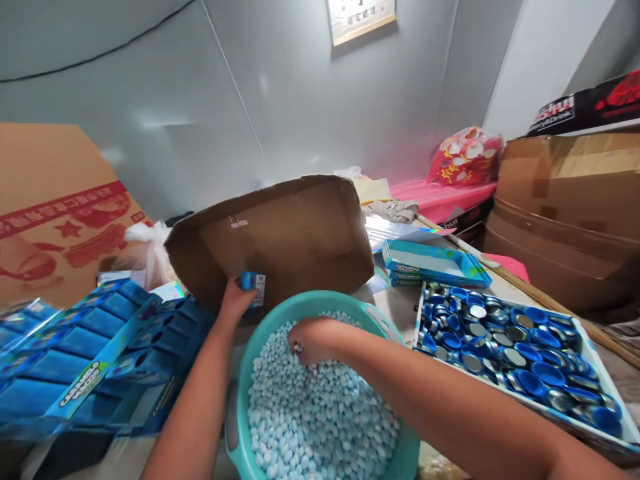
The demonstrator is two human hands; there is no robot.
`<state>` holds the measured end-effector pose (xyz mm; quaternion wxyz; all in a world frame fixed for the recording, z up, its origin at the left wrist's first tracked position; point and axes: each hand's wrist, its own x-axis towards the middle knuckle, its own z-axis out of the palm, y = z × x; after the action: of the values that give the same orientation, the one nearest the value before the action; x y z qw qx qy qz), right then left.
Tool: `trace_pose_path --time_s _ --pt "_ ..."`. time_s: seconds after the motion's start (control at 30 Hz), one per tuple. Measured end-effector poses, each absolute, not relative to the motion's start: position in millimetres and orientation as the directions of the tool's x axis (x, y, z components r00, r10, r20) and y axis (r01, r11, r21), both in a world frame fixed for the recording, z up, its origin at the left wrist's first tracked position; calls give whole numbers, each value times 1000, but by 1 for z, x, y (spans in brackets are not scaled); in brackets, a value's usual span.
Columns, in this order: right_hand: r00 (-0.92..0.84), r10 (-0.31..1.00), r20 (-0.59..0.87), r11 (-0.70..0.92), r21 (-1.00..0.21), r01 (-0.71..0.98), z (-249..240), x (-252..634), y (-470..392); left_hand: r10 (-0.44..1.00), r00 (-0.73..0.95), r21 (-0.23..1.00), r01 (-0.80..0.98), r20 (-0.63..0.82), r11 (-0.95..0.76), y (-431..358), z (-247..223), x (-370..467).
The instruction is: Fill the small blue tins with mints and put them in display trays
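My left hand (235, 298) is closed around a small blue carton (259, 291) with a white printed label, at the mouth of the brown cardboard box. A turquoise plastic tub (297, 299) in front of me is full of small pale blue and white candies (320, 420). Inside the tub, near its far side, my right hand (317, 340) is curled with a few candies showing between the fingers. Its fingertips are partly hidden. The blue carton is held just beyond the tub's far left rim.
Blue display boxes (75, 360) with small cartons stand left. On the right, a white tray (575, 433) holds many blue and silver lids (500, 340), with flat blue trays (435, 262) behind. The brown cardboard box (290, 233) lies open beyond the tub. Large cartons (565, 213) stand far right.
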<state>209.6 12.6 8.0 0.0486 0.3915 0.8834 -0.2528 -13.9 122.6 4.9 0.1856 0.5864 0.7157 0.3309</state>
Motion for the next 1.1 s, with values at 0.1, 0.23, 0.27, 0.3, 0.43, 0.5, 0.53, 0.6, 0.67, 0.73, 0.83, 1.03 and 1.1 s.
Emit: trace_pose_path --time_s 0.1,0.23,0.27,0.3,0.43,0.5,0.53,0.6,0.67,0.73,0.83,1.03,1.1 --pt "-643 713 -280 523 -398 754 11 213 9 939 -294 776 629 180 48 50 20 -15" --pt "-638 657 -400 525 -364 769 12 208 -2 927 -368 962 272 70 35 -45 10 13" --pt "-650 629 -427 551 -345 760 11 206 -7 940 -336 965 261 63 29 -58 6 22" --pt "-666 603 -439 584 -326 743 10 205 -12 954 -296 967 252 56 21 -66 1 30" --pt "-727 584 -363 670 -290 683 5 209 -27 982 -191 986 164 10 22 -66 -8 41" --pt "-734 603 -312 668 -307 678 3 212 -30 978 -208 995 99 -3 24 -62 -10 35" --pt "-738 604 -300 665 -321 675 2 213 -30 975 -221 996 87 11 9 -61 -11 32" --pt "-740 598 -308 645 -364 672 0 214 -31 966 -250 993 112 62 -35 -60 -15 26" --pt "-730 590 -345 605 -409 683 -1 214 -33 962 -254 985 162 99 -59 -60 -20 23" --pt "-720 599 -349 564 -455 689 -1 215 -38 965 -239 980 186 112 -67 -60 -23 23" --pt "-723 629 -285 522 -535 664 -1 218 -47 951 -283 983 164 123 -79 -59 -24 24" --pt "-707 666 -239 473 -597 648 -9 219 -47 892 -428 987 -4 143 -160 -67 -4 27" --pt "-706 665 -243 488 -574 657 -10 218 -44 886 -444 987 -23 135 -162 -70 0 28"
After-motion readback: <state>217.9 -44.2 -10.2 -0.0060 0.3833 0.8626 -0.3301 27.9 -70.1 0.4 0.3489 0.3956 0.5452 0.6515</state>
